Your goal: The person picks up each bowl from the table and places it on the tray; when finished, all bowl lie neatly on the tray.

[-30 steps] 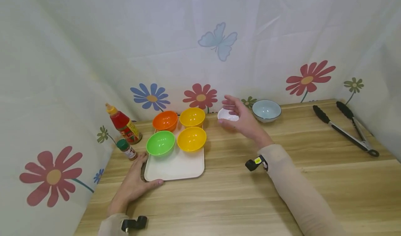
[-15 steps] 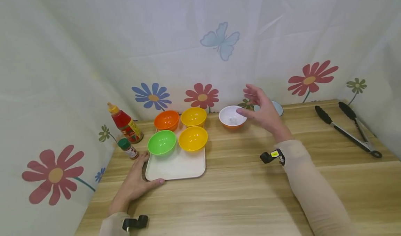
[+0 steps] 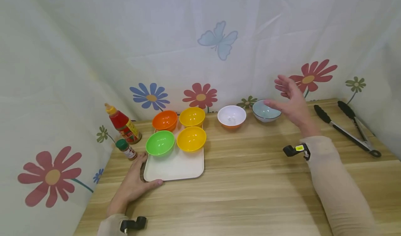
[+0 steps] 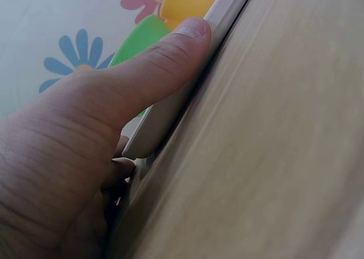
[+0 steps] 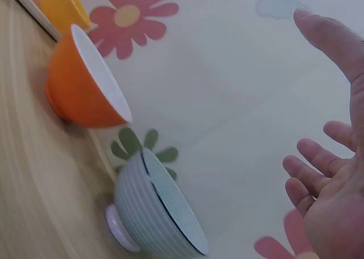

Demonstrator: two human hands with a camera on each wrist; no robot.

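My left hand (image 3: 133, 185) holds the near-left corner of a cream tray (image 3: 178, 167). Its thumb lies along the tray's front edge, and the fingers are at the left side. On the tray are a green bowl (image 3: 160, 143), an orange bowl (image 3: 165, 120), and two yellow bowls (image 3: 191, 139). My right hand (image 3: 294, 103) is raised with fingers spread and holds nothing. Just left of it stands a pale-blue bowl (image 3: 265, 111) with a dark rim, ribbed outside in the right wrist view. Farther left is a bowl with white inside and orange outside (image 5: 85, 83).
A red sauce bottle with a yellow cap (image 3: 125, 126) and a small green-capped spice jar (image 3: 126, 149) stand left of the tray. Black-tipped tongs (image 3: 347, 131) lie spread at the right. A flower-printed curtain (image 3: 175, 48) hangs behind the wooden table (image 3: 238, 194).
My right hand has moved right, from over the white-and-orange bowl past the pale-blue bowl, uncovering the former. My left hand stays at the tray corner.
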